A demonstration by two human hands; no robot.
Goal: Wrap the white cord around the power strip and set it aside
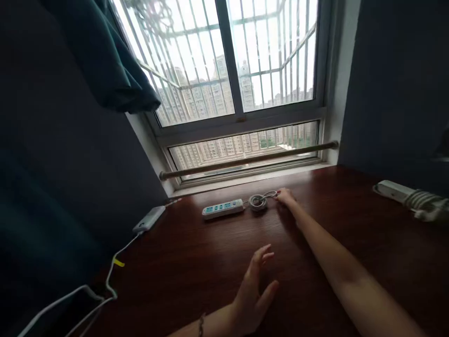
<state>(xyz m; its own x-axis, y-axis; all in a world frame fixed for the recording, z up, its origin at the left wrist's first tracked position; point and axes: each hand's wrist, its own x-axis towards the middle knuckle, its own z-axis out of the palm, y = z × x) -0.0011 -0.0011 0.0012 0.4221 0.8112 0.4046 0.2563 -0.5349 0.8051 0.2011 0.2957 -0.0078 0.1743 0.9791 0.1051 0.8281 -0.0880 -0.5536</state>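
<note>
A white power strip with blue sockets lies on the dark wooden sill near the window. Its grey cable sits coiled just to its right. My right hand is stretched far forward, its fingers pinched on the loose end of that cable by the coil. My left hand hovers low over the wood nearer to me, fingers stretched out and apart, holding nothing.
A second white power strip lies at the left with a white cord trailing toward me. Another white strip with a wound cable lies at the far right. A wooden rail runs along the barred window. Dark cloth hangs upper left.
</note>
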